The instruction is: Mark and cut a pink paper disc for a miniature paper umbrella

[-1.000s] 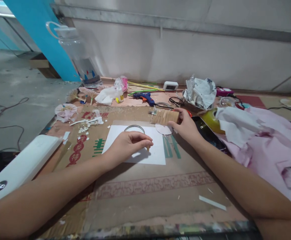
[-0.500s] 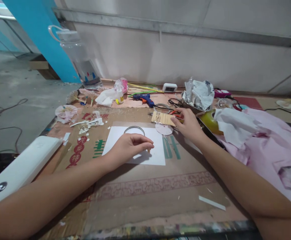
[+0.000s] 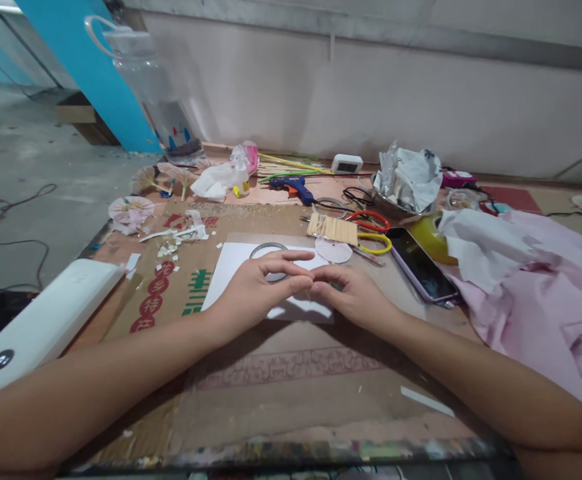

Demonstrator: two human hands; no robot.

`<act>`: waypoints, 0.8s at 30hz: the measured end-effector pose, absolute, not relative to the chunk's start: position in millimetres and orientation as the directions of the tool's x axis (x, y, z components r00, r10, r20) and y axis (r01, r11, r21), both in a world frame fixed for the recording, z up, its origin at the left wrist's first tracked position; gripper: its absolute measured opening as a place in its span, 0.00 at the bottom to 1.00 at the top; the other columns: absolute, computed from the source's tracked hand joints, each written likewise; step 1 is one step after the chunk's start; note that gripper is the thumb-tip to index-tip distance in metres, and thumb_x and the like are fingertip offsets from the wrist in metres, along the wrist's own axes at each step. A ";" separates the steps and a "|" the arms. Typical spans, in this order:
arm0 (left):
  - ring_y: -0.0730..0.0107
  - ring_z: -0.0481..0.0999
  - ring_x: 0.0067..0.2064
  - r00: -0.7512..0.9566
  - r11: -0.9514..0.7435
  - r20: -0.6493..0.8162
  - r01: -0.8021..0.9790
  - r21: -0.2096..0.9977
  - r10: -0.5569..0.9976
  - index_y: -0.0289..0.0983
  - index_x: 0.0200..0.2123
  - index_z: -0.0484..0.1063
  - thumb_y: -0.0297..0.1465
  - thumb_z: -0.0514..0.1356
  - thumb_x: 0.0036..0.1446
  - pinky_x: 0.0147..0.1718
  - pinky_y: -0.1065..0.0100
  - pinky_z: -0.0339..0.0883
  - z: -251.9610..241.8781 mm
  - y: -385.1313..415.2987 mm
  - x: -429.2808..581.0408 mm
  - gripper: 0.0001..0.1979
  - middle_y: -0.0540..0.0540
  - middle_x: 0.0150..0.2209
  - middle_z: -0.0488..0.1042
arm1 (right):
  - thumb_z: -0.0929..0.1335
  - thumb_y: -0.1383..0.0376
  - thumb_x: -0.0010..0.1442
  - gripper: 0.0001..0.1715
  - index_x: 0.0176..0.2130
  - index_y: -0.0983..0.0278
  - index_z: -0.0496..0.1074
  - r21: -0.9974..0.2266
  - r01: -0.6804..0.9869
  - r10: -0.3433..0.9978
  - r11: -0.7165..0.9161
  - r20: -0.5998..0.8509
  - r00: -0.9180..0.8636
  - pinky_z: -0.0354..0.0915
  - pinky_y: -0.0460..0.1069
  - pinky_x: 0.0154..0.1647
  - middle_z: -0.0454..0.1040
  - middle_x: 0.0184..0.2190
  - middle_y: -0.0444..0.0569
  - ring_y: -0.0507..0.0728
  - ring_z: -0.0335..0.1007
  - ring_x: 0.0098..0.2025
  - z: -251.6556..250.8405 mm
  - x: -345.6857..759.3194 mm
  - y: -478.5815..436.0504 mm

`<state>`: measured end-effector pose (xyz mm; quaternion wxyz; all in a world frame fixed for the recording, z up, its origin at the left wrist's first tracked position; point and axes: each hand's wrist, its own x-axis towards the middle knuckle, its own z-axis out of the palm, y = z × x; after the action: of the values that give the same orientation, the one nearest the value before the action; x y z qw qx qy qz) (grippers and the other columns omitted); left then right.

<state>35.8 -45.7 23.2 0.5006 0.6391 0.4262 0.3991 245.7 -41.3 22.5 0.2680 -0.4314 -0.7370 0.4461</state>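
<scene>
view: one head-worn camera; nothing shared with another view
facing: forward and down, table (image 3: 291, 407) seen across toward wall (image 3: 321, 100) at frame top
nearness: close; left hand (image 3: 251, 293) and right hand (image 3: 355, 297) framed at centre

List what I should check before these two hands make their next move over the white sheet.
1. Left hand and right hand meet fingertip to fingertip: ok.
2. What the fingers pinch: too small, cannot tell.
3. Sheet flat under both hands: ok.
4. Ring on the sheet, partly under a left finger: ok.
5. Stick bundle and disc lie just beyond the right hand: ok.
6. Scissors apart from both hands: ok.
</scene>
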 end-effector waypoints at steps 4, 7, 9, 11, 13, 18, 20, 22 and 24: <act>0.57 0.80 0.54 0.297 -0.075 0.031 0.140 0.987 0.954 0.42 0.31 0.84 0.36 0.69 0.56 0.62 0.51 0.68 23.6 -44.2 39.2 0.05 0.44 0.51 0.83 | 0.70 0.59 0.62 0.11 0.36 0.63 0.81 -0.939 0.328 0.875 0.105 -0.069 -0.479 0.70 0.50 0.37 0.82 0.30 0.47 0.55 0.77 0.32 12.1 240.2 -46.6; 0.60 0.83 0.45 0.334 0.007 -0.029 0.067 0.998 0.942 0.40 0.36 0.84 0.38 0.69 0.55 0.51 0.56 0.76 20.9 -42.6 42.9 0.08 0.44 0.44 0.84 | 0.71 0.54 0.63 0.15 0.34 0.64 0.79 -0.975 0.220 0.861 -0.037 -0.143 -0.487 0.72 0.50 0.35 0.81 0.28 0.48 0.54 0.77 0.29 9.3 237.5 -48.1; 0.64 0.82 0.36 0.380 0.084 -0.083 0.013 0.996 0.921 0.38 0.40 0.82 0.39 0.69 0.55 0.41 0.61 0.78 17.8 -42.5 44.8 0.12 0.45 0.39 0.84 | 0.72 0.49 0.62 0.20 0.34 0.64 0.78 -0.982 0.153 0.856 -0.108 -0.170 -0.489 0.73 0.50 0.35 0.81 0.28 0.49 0.54 0.77 0.29 8.2 236.7 -47.7; 0.67 0.81 0.32 0.408 0.135 -0.116 -0.020 0.991 0.906 0.36 0.41 0.81 0.39 0.69 0.56 0.36 0.64 0.77 14.7 -42.8 45.5 0.14 0.45 0.36 0.84 | 0.73 0.47 0.61 0.23 0.33 0.65 0.78 -0.983 0.128 0.853 -0.132 -0.178 -0.490 0.73 0.50 0.35 0.81 0.28 0.49 0.54 0.77 0.29 6.7 236.7 -46.6; 0.67 0.81 0.32 0.416 0.138 -0.114 -0.027 0.990 0.902 0.35 0.39 0.81 0.40 0.69 0.57 0.35 0.65 0.77 12.5 -42.9 45.0 0.14 0.45 0.35 0.83 | 0.73 0.48 0.61 0.23 0.33 0.66 0.78 -0.984 0.112 0.846 -0.138 -0.176 -0.503 0.74 0.50 0.35 0.81 0.28 0.50 0.53 0.77 0.29 5.0 237.1 -45.2; 0.68 0.81 0.32 0.430 0.092 -0.082 -0.002 0.996 0.899 0.37 0.37 0.82 0.40 0.67 0.60 0.35 0.67 0.76 12.3 -42.0 41.9 0.12 0.45 0.32 0.83 | 0.73 0.50 0.62 0.21 0.34 0.66 0.79 -0.986 0.056 0.832 -0.155 -0.161 -0.530 0.75 0.50 0.37 0.82 0.29 0.50 0.53 0.77 0.30 1.7 238.2 -43.5; 0.69 0.81 0.32 0.436 0.085 -0.074 -0.005 0.996 0.897 0.37 0.37 0.83 0.40 0.66 0.61 0.35 0.68 0.76 13.2 -41.7 41.2 0.11 0.46 0.31 0.83 | 0.73 0.49 0.63 0.22 0.34 0.67 0.79 -0.984 0.036 0.827 -0.172 -0.164 -0.537 0.75 0.50 0.36 0.82 0.30 0.51 0.53 0.78 0.30 0.8 238.5 -43.5; 0.69 0.80 0.31 0.439 0.079 -0.065 -0.013 0.997 0.896 0.38 0.39 0.83 0.39 0.66 0.62 0.35 0.68 0.76 14.1 -41.7 40.9 0.11 0.47 0.30 0.83 | 0.73 0.47 0.63 0.24 0.34 0.67 0.79 -0.982 0.026 0.823 -0.187 -0.171 -0.541 0.75 0.50 0.36 0.82 0.31 0.51 0.53 0.78 0.31 0.2 238.8 -43.8; 0.69 0.80 0.30 0.433 0.073 -0.061 -0.011 0.997 0.899 0.37 0.39 0.83 0.38 0.66 0.62 0.34 0.68 0.75 14.9 -42.0 40.9 0.11 0.47 0.29 0.82 | 0.72 0.46 0.63 0.25 0.35 0.67 0.79 -0.981 0.025 0.825 -0.194 -0.176 -0.538 0.75 0.50 0.36 0.82 0.31 0.52 0.53 0.78 0.31 0.0 239.0 -44.3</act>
<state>40.9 -42.0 14.9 0.6221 0.5738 0.3869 0.3660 239.0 -44.3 0.0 0.2968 -0.3783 -0.5613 0.6736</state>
